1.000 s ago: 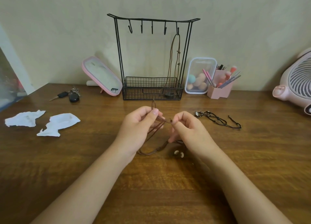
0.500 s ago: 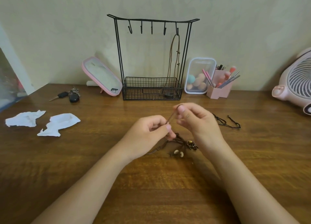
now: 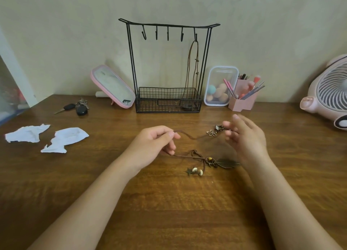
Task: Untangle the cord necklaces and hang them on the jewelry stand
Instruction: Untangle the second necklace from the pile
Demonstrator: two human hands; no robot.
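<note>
The wooden table [image 3: 169,203] runs to a plain wall [image 3: 75,34] behind the jewelry stand [image 3: 168,26]. In front of the stand, the left hand [image 3: 152,144] pinches the cord necklaces [image 3: 189,137]. The right hand [image 3: 246,139] is blurred, and its grip I cannot tell. The cord looks light and limp; I would take it near the knot [image 3: 197,153], not by the charms [image 3: 212,132].

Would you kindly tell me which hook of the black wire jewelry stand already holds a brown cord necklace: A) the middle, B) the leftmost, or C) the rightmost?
C: the brown cord necklace hangs from the rightmost hook of the black wire jewelry stand; the others are bare.
</note>
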